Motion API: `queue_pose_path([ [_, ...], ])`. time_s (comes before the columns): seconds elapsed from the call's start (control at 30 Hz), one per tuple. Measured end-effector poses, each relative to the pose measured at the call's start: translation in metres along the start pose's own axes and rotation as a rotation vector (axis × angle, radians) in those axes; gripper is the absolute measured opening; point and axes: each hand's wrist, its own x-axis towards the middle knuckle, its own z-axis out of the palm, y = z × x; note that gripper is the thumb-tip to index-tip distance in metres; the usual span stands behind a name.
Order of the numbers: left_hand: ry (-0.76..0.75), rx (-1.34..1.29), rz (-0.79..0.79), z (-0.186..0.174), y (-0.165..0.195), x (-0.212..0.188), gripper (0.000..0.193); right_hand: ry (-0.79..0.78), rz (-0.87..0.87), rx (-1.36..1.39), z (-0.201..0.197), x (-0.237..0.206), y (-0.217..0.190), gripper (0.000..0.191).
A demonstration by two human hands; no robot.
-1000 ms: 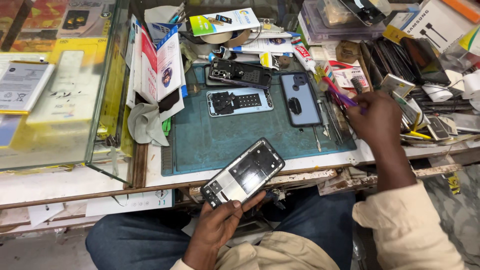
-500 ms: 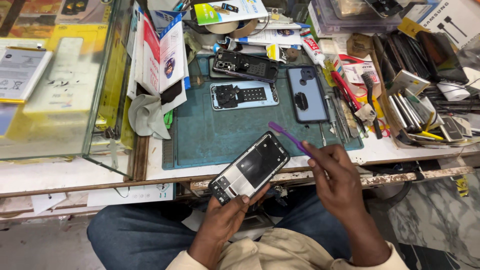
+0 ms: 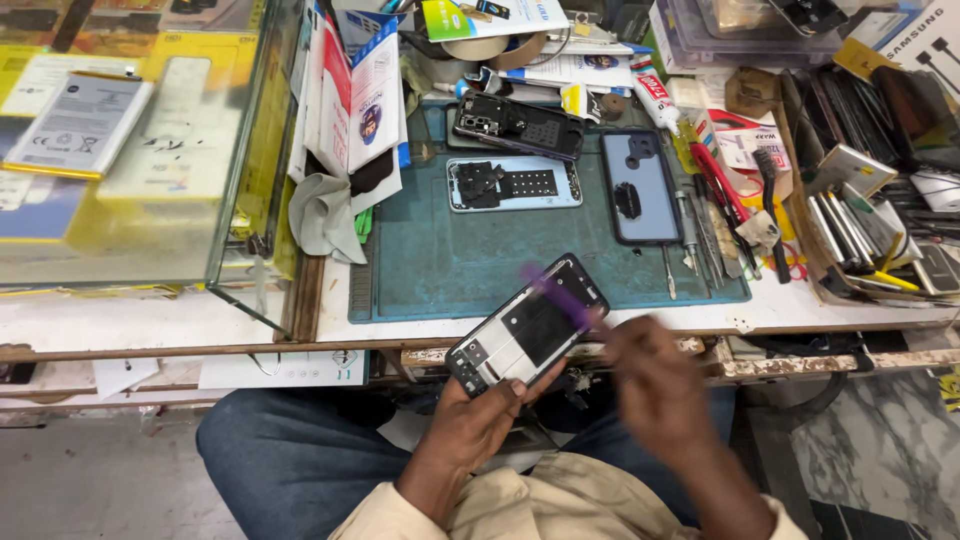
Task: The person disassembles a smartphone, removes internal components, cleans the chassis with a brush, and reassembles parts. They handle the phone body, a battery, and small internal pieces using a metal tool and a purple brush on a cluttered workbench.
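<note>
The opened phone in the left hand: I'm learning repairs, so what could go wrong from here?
The opened phone is held in the air by the left hand alone, over the lap, so it could slip. The purple tool in the right hand is motion-blurred over the exposed inside; a quick jab might scratch parts.

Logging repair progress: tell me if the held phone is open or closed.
Open: the phone in the left hand shows bare internal parts, no back cover.
</note>
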Motion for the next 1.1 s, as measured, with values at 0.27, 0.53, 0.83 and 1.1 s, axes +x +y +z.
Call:
queue_pose_path([
  [0.27, -0.112, 0.003, -0.001, 0.014, 0.011, -0.001, 0.063, -0.004, 0.155, 0.086, -0.003, -0.007, -0.003, 0.05],
  [0.53, -0.259, -0.163, 0.005, 0.041, 0.034, -0.001, 0.093, -0.128, 0.054, 0.016, 0.007, -0.008, -0.017, 0.056],
  [0.83, -0.186, -0.495, 0.037, 0.051, 0.038, 0.003, 0.126, -0.276, -0.051, 0.105, 0.024, -0.018, -0.025, 0.065],
  [1.1, -0.008, -0.312, 0.063, 0.072, 0.062, 0.009, 0.093, -0.295, -0.031, 0.069, 0.013, -0.026, -0.016, 0.06],
])
